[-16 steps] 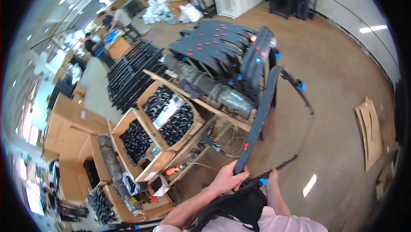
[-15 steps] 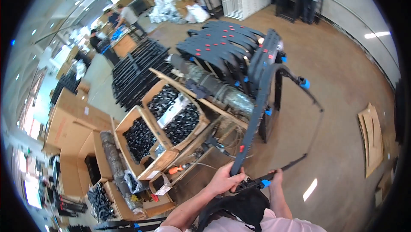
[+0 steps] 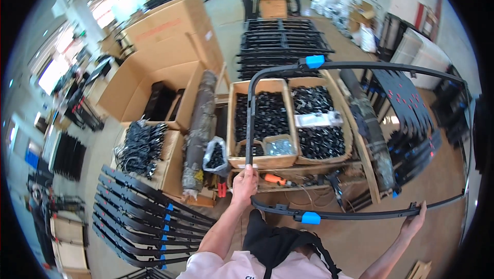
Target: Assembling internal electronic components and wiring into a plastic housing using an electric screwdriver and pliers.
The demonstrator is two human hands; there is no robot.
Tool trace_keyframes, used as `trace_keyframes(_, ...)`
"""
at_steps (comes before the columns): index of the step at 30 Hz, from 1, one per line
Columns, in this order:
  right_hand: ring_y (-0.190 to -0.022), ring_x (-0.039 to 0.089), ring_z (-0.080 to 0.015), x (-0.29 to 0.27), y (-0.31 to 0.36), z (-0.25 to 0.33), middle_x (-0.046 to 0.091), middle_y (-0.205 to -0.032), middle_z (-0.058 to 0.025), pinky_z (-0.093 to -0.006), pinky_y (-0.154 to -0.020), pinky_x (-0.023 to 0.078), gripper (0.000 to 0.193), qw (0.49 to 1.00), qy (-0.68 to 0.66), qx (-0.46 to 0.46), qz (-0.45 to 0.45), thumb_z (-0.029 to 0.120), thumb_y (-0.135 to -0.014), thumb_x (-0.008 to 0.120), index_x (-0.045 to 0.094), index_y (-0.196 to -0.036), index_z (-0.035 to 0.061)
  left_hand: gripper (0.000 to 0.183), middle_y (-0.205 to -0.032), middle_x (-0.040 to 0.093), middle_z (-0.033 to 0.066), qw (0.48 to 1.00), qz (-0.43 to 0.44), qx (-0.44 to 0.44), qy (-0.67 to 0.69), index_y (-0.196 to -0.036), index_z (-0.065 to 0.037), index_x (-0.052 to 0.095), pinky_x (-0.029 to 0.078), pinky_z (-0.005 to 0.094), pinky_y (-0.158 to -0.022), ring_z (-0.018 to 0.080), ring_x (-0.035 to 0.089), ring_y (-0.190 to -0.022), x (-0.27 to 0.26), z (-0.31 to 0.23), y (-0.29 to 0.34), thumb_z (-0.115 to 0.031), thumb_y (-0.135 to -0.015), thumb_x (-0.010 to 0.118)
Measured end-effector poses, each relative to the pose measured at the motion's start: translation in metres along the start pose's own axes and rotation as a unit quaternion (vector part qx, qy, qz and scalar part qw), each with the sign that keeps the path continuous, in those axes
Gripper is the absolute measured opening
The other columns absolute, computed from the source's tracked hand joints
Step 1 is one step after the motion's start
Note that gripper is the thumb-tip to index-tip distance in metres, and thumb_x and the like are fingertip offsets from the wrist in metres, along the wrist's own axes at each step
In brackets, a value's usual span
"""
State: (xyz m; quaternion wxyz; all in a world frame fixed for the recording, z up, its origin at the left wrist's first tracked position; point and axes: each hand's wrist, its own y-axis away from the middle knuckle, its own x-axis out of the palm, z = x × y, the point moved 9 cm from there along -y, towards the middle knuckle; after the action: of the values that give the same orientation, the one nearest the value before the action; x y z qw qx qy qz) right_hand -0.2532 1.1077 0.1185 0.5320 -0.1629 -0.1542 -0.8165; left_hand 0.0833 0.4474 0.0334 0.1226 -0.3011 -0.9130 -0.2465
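Observation:
A large black frame (image 3: 350, 214) with rounded corners and blue pieces on its long bars is held out in front of me. My left hand (image 3: 244, 184) is closed round its short left side, just above the lower corner. Toward the right end of the nearer long bar, my right hand (image 3: 414, 220) grips the frame from below. The frame's far bar passes above cardboard boxes of small black parts (image 3: 262, 119), and its right side reaches over the floor.
Similar black frames (image 3: 134, 212) stand in a row at my left, others (image 3: 406, 99) at the right. The bench holds an orange-handled tool (image 3: 274, 178), a power driver (image 3: 334, 184) and wrapped rolls (image 3: 200, 129). A big open carton (image 3: 154, 78) stands behind. People work at a far table (image 3: 272, 6).
My view has swung left, bringing the bench in front of me. The black frame has turned from nearly edge-on to broadside, and my right hand is now farther from my left.

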Motion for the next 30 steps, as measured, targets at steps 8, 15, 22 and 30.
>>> trace_keyframes(8, -0.065, 0.061, -0.0105, 0.245, 0.110, -0.128, 0.066, -0.080, 0.0004, -0.0269, -0.057, 0.049, 0.023, 0.964, 0.152, 0.083, 0.202, 0.031, -0.100, 0.071, 0.064, -0.100, 0.0091, 0.051, -0.065, 0.046, -0.0060, 0.978, -0.204, -0.045, -0.024, -0.093, -0.008, 0.060, 0.027, 0.0254, -0.042, 0.0053, 0.037, -0.047, -0.220, -0.041, -0.022, -0.056, -0.108, 0.055)
trace_keyframes(15, -0.071, 0.067, -0.0205, 0.274, 0.150, -0.214, 0.069, -0.085, -0.0062, -0.0320, -0.058, 0.054, 0.010, 0.945, 0.234, 0.126, 0.188, 0.021, -0.091, 0.069, 0.066, -0.089, 0.0105, 0.052, -0.063, 0.048, -0.0046, 0.954, -0.241, -0.084, -0.157, -0.091, -0.008, 0.068, 0.033, 0.0293, -0.044, 0.0087, 0.043, -0.049, -0.296, -0.036, -0.075, -0.057, -0.105, 0.060)
trace_keyframes(22, -0.069, 0.068, -0.0271, 0.209, 0.167, -0.366, 0.071, -0.083, -0.0098, -0.0440, -0.059, 0.057, 0.023, 0.905, 0.238, 0.318, 0.151, 0.028, -0.096, 0.068, 0.067, -0.098, 0.0050, 0.050, -0.097, 0.075, 0.0240, 0.771, -0.293, 0.005, -0.565, -0.109, 0.006, 0.070, 0.053, 0.0497, -0.078, 0.0400, 0.072, -0.088, -0.336, -0.071, -0.085, -0.042, -0.108, 0.056)
trace_keyframes(30, -0.064, 0.069, -0.0216, 0.179, 0.201, -0.368, 0.073, -0.083, -0.0114, -0.0341, -0.058, 0.056, 0.037, 0.871, 0.221, 0.399, 0.185, 0.036, -0.098, 0.070, 0.070, -0.099, -0.0011, 0.050, -0.129, 0.058, 0.0301, 0.567, -0.302, 0.194, -0.741, -0.142, 0.003, 0.057, 0.049, 0.0537, -0.098, 0.0472, 0.058, -0.118, -0.271, -0.127, -0.094, -0.025, -0.101, 0.066)
